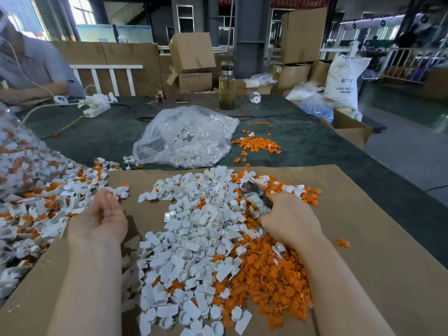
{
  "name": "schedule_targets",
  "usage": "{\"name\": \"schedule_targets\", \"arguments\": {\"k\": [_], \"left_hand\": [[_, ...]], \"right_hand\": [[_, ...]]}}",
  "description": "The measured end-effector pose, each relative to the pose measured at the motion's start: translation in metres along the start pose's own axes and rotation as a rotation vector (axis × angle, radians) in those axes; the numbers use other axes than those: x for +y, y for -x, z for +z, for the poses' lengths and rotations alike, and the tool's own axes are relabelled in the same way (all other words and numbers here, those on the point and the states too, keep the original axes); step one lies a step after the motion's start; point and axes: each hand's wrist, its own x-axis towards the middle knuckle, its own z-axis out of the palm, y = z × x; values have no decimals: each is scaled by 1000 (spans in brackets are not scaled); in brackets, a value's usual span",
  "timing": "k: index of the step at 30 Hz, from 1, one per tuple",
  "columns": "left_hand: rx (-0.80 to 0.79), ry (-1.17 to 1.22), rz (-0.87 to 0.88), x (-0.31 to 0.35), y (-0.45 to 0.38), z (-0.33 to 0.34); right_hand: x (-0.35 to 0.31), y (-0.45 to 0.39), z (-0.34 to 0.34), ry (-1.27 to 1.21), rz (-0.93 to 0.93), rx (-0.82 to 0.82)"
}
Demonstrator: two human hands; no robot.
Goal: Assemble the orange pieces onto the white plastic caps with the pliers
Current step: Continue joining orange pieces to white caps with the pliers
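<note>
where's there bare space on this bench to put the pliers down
Bare brown cardboard sheet right of the right hand, with one stray orange piece. Bare dark green table cover between the white power strip and clear plastic bag of caps. Crowded: the mixed white and orange pile between the hands.

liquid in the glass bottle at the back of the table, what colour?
Yellowish-olive, seen in the head view: glass bottle.

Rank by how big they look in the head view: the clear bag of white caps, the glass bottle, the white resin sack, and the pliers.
1. Clear bag of white caps.
2. White resin sack, though it sits farther back.
3. Glass bottle.
4. Pliers, partly hidden in the right hand.
</note>
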Motion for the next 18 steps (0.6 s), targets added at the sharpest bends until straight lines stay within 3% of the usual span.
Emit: {"name": "schedule_targets", "arguments": {"k": [2,4,6,11,14,18], "left_hand": [[57,-108,22,1,-6,4],[51,-600,76,-2,-4,10],[-48,-1019,152,-11,-5,8],[-327,-1808,397,-34,-1,2],[-398,-2030,322,-42,-8,-6],[-450,-2108,314,-42,-16,-7]], "right_hand": [[-2,1,2,42,22,25],[-3,0,4,80,31,40],[-3,0,6,101,37,36],[-4,-1,9,128,12,42],[-3,-3,10,126,-7,24],[-3,-3,12,127,-23,32]]}}
